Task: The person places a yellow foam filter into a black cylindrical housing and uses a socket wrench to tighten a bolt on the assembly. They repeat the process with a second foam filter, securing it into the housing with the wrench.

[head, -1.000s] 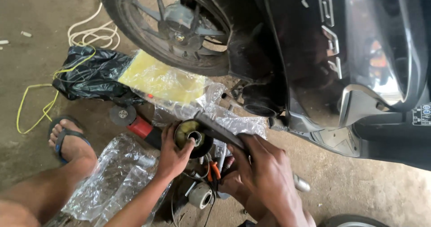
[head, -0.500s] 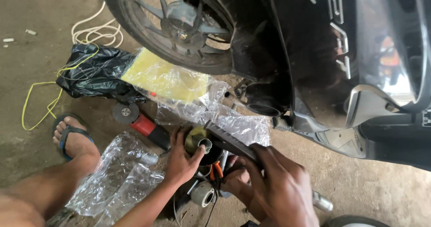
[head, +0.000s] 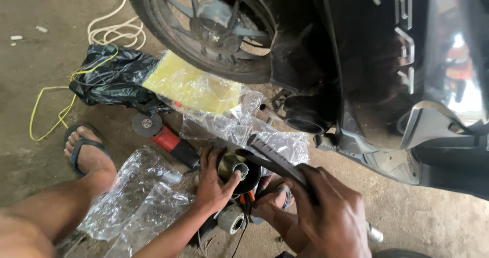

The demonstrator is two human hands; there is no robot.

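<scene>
A round metal part (head: 235,169) with a dull brassy inside and a ribbed silvery core is gripped by the left hand (head: 215,184). A dark matt ridged bar (head: 275,160) is held in the right hand (head: 331,217). Crinkled clear plastic sheeting (head: 137,197), glossy and wrinkled, is spread on the rough grey concrete floor (head: 35,151). The scooter body (head: 377,59) is seen to be glossy black plastic, its tyre (head: 168,39) matt rubber. A shiny black plastic bag (head: 109,79) lies crumpled nearby.
</scene>
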